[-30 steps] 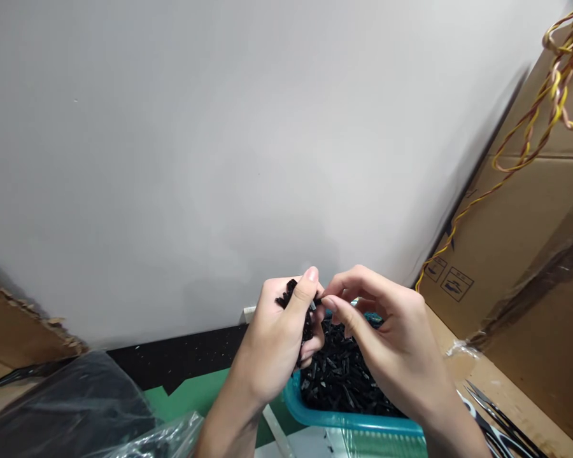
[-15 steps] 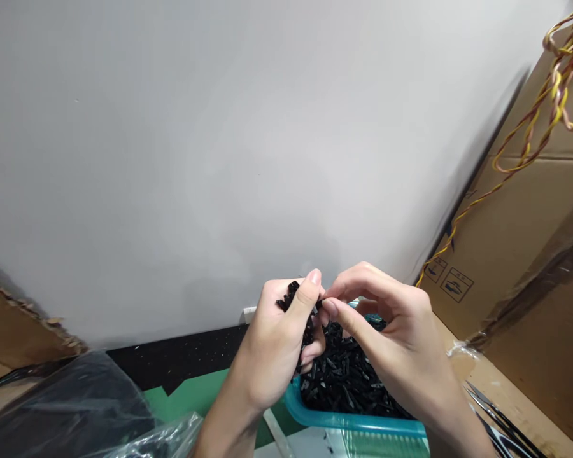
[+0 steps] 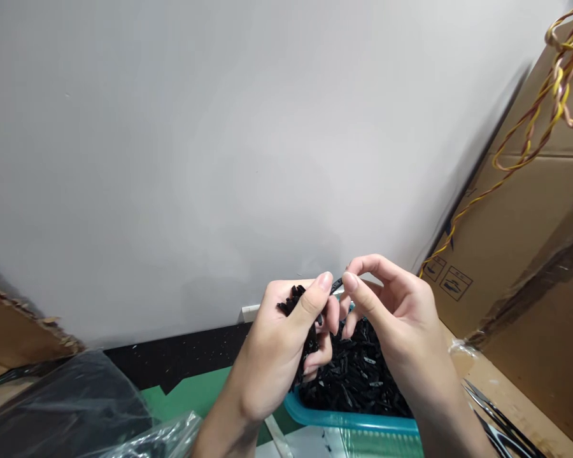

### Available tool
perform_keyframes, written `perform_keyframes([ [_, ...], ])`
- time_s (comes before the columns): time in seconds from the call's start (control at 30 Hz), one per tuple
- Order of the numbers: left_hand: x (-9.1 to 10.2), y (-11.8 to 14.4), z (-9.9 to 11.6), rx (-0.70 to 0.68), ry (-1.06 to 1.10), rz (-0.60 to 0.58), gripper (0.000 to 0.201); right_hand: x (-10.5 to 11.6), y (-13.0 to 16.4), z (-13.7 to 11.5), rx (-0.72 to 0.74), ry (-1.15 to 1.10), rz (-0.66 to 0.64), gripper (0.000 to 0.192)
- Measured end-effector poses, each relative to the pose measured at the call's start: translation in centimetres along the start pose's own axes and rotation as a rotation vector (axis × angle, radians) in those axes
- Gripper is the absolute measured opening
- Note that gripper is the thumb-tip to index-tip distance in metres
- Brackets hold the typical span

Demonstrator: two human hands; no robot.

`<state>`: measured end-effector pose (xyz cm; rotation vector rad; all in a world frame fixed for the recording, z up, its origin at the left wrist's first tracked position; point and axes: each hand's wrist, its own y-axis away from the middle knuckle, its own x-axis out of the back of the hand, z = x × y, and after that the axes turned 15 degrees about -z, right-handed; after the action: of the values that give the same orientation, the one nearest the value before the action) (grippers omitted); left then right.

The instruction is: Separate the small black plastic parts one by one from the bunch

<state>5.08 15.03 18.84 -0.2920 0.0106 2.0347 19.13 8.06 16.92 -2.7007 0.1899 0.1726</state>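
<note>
My left hand [image 3: 286,334] is closed around a bunch of small black plastic pieces [image 3: 293,302], whose ends poke out behind the thumb. Between its thumb and index finger and the pinched fingertips of my right hand [image 3: 396,318] stretches one slim black piece [image 3: 337,285] with pale marks on it. Both hands grip that piece, one at each end. Under them stands a teal plastic basket [image 3: 353,420] filled with many more such black pieces [image 3: 353,375]. My forearms and hands hide parts of its rim.
Tweezers [image 3: 494,407] and other metal tools lie at the lower right, beside a cardboard box [image 3: 516,254]. Twisted yellow and brown wires [image 3: 525,143] hang there. A clear plastic bag [image 3: 67,407] rests at left on a green mat [image 3: 195,394]. A grey wall [image 3: 195,159] rises behind.
My right hand has shifted slightly up and away from the left. The slim black piece now shows more plainly between both hands' fingertips. The left thumb has moved a little to the right.
</note>
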Motion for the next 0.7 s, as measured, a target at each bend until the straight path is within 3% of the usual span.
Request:
perform_keyframes([
  [0.7,-0.9,-0.1,0.3,-0.036,0.158,0.006,0.055,-0.3,-0.2,0.8,0.039,-0.276,-0.159,0.023],
])
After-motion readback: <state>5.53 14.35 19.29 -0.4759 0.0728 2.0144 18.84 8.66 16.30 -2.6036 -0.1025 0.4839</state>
